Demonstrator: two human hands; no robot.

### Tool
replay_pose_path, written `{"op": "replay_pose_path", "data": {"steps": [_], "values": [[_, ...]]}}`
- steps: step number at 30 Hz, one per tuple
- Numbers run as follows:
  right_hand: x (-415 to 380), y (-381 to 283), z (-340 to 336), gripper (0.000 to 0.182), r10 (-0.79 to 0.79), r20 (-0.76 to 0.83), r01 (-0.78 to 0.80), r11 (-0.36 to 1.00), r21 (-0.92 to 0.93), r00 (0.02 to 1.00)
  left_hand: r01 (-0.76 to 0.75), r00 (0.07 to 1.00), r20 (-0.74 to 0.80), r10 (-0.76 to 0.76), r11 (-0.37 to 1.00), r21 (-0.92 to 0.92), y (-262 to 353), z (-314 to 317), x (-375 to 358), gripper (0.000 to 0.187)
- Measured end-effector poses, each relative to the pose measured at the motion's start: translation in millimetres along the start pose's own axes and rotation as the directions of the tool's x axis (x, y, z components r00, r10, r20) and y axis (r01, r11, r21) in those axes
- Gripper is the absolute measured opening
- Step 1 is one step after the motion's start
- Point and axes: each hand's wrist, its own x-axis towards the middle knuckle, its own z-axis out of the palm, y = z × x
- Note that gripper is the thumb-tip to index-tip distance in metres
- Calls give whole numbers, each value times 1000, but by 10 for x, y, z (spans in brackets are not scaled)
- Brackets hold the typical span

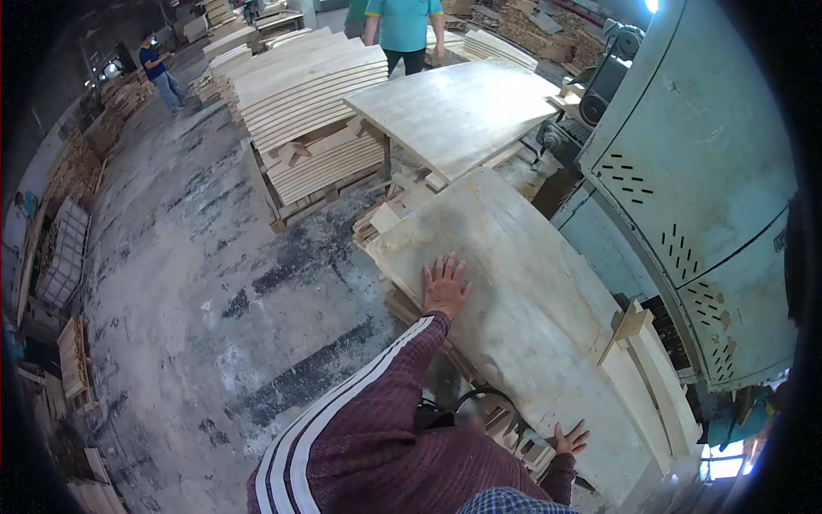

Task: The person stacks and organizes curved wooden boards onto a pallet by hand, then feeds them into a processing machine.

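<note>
Both palms down on a pale wooden panel

Wooden panel (pixel 522 274) directly before the wearer, beside a green machine housing (pixel 702 154). Left hand (pixel 445 289): fingers spread, lying flat near the panel's left edge, gripping nothing. Right hand (pixel 568 440): fingers splayed at the near end, nothing grasped; underside hidden, so pressure cannot be told. What supports the panel is mostly covered by it and the striped sleeve (pixel 377 385).

Lens rim blackens the corners and cuts off the housing at right. Person in a teal shirt (pixel 405 24) cropped by the top edge, lower legs behind a second panel (pixel 462 107). Person in dark blue (pixel 158 68), far left, small; hands unclear.

Containers: caged white tank (pixel 65 253) at left, contents unreadable. Wooden crate (pixel 75 360) near it, inside hard to make out.
</note>
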Motion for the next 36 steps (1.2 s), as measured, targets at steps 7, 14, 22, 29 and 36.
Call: {"op": "replay_pose_path", "data": {"steps": [7, 14, 22, 29, 36], "values": [[22, 35, 24, 112, 4, 12, -5, 999, 33, 1000, 1, 1000, -4, -1, 1000, -9, -2, -61, -12, 56], [181, 151, 88, 112, -43, -31, 44, 999, 8, 999, -13, 999, -36, 12, 1000, -17, -15, 1, 7, 56], [118, 104, 84, 112, -75, -45, 75, 997, 1, 996, -15, 1000, -22, 16, 1000, 10, -24, 35, 39, 56], [-303, -301, -157, 112, -14, 13, 14, 1000, 6, 1000, -12, 1000, -1, 12, 1000, 19, -39, -1, 4, 57], [130, 140, 122, 113, -68, -63, 70, 997, 28, 996, -4, 1000, -1, 4, 1000, 19, -46, 8, -1, 56]]}}
